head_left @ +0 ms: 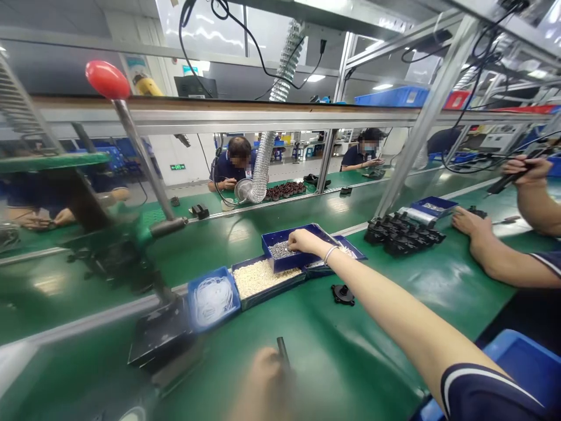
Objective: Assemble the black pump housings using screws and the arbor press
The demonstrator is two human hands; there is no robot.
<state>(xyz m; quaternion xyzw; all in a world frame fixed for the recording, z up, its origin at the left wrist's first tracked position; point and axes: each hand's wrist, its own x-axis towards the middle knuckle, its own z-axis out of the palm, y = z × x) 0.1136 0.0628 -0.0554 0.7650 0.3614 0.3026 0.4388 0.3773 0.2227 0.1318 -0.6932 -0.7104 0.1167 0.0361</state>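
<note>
My right hand (300, 240) reaches into a blue tray (280, 266) of small metal parts (280, 250), its fingers pinched together. Whatever sits between the fingertips is too small to make out. Low in the view, my left hand (263, 374) is smeared by motion, closed on a short black cylindrical part (283, 352). A black round part with lugs (342, 294) lies on the green bench (307, 327) below my right forearm.
Bins of cream pellets (263, 278) and clear rings (214, 299) stand left of the tray. A lever press with a red knob (107, 79) rises at left. Black parts (403, 231) are heaped at right, near a co-worker's hand (471, 222) and a tool-holding hand (528, 171).
</note>
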